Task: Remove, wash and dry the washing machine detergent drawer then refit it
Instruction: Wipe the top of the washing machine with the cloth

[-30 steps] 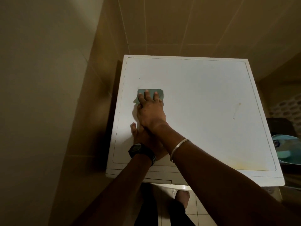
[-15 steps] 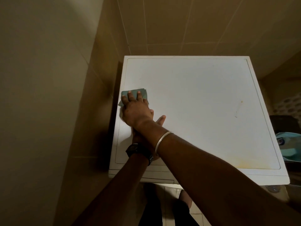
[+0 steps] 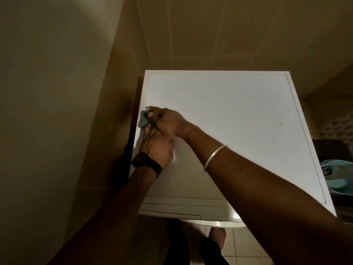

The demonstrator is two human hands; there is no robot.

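Note:
The white washing machine top (image 3: pixel 229 131) fills the middle of the head view. A small teal cloth (image 3: pixel 143 119) is bunched at its left edge. My right hand (image 3: pixel 169 121) reaches across from the right and pinches the cloth with curled fingers. My left hand (image 3: pixel 157 147), with a black watch on the wrist, lies just below on the lid. Its fingers stretch up and touch the cloth's lower edge. The detergent drawer front (image 3: pixel 170 212) shows as a narrow panel on the near left edge of the machine, pushed in.
A plain wall (image 3: pixel 57 111) stands close on the left, with a dark gap beside the machine. Tiled wall rises behind. A teal-lidded container (image 3: pixel 336 178) sits low on the right. My feet and tiled floor (image 3: pixel 248 245) show below the front edge.
My right hand slid the cloth left across the lid to its left edge, then turned from pressing flat to pinching it bunched. My left hand moved up to meet the cloth.

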